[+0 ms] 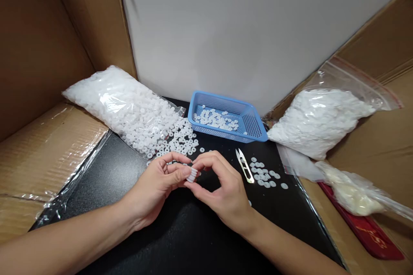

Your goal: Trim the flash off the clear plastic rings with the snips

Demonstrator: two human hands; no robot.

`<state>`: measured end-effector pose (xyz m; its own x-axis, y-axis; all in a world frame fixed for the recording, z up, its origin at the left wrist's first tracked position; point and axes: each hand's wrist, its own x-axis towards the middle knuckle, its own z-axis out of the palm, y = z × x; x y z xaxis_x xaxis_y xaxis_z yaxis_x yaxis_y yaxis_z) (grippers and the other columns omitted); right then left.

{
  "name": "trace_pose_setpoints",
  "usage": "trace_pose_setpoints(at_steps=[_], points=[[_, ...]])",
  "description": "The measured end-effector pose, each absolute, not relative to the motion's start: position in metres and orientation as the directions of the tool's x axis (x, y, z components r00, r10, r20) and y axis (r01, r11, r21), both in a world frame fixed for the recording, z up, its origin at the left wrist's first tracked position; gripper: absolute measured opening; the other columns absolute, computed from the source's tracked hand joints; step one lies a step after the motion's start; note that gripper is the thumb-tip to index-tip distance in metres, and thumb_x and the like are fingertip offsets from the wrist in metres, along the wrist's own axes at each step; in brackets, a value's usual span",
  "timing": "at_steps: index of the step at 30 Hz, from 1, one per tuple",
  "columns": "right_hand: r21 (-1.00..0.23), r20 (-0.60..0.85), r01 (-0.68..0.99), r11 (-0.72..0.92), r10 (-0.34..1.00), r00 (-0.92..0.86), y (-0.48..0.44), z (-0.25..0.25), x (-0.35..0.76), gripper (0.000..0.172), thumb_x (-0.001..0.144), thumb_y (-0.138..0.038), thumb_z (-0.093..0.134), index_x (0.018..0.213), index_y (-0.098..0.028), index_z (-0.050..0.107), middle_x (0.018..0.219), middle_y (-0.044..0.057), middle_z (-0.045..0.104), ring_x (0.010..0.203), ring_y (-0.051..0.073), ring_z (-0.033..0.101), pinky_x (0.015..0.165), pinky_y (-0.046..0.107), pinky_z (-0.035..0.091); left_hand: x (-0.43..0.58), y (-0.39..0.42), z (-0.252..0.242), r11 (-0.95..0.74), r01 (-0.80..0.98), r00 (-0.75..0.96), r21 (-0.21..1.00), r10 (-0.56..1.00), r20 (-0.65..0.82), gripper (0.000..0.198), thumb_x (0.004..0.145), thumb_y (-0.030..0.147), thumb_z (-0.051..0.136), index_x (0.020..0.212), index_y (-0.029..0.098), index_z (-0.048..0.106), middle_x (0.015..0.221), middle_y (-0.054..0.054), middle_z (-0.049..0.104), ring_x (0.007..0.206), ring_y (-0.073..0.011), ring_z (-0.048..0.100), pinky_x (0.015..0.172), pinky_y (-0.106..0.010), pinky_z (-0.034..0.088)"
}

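Observation:
Between my two hands, a short stack of white plastic rings [192, 175] is held just above the black table. My left hand [163, 180] is closed on the stack's left side, thumb on top. From the other side, my right hand [222, 184] grips it between thumb and fingertips. Loose white rings [183, 137] are spread just beyond my fingers, at the mouth of a big clear bag [119, 103] packed with more. To the right of my right hand lie thread snips [244, 166], and beside them several flat white discs [264, 174].
A blue perforated basket [226, 133] holding white pieces stands at the back. On the right are a zip bag of white pieces [322, 116], a bag with pale yellow contents [355, 195] and a red packet [371, 232]. Cardboard walls [93, 17] flank the black table [180, 240].

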<state>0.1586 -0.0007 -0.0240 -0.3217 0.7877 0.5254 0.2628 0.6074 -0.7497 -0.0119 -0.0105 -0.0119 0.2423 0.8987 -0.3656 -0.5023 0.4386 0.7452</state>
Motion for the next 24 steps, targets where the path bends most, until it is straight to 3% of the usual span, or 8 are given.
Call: trace_pose_setpoints(at_steps=[7, 11, 24], points=[[-0.805, 0.486, 0.189, 0.562, 0.808, -0.333, -0.006, -0.02, 0.161, 0.021, 0.083, -0.016, 0.075, 0.098, -0.026, 0.064, 0.095, 0.002, 0.061, 0.088, 0.02, 0.062, 0.078, 0.035, 0.052, -0.015, -0.012, -0.009, 0.48, -0.509, 0.404, 0.714, 0.866, -0.294, 0.032, 0.074, 0.028, 0.089, 0.098, 0.017, 0.071, 0.078, -0.005, 0.08, 0.078, -0.0168, 0.074, 0.077, -0.025, 0.053], [-0.83, 0.47, 0.145, 0.538, 0.816, -0.336, -0.007, -0.021, 0.164, 0.022, 0.082, -0.018, 0.076, 0.099, -0.028, 0.066, 0.1, 0.002, 0.059, 0.096, 0.02, 0.061, 0.085, 0.035, 0.051, -0.017, -0.012, -0.007, 0.506, -0.506, 0.473, 0.698, 0.84, -0.265, 0.034, 0.076, 0.027, 0.088, 0.104, 0.019, 0.068, 0.078, -0.004, 0.081, 0.08, -0.0165, 0.075, 0.074, -0.023, 0.051], [-0.834, 0.478, 0.096, 0.544, 0.798, -0.368, -0.009, -0.023, 0.164, 0.029, 0.081, -0.014, 0.072, 0.104, -0.03, 0.066, 0.102, 0.004, 0.06, 0.098, 0.022, 0.061, 0.083, 0.038, 0.055, -0.017, -0.01, 0.0, 0.43, -0.454, 0.447, 0.78, 0.868, -0.218, 0.037, 0.071, 0.028, 0.091, 0.099, 0.019, 0.067, 0.068, 0.002, 0.074, 0.067, -0.0131, 0.066, 0.071, -0.025, 0.046]])
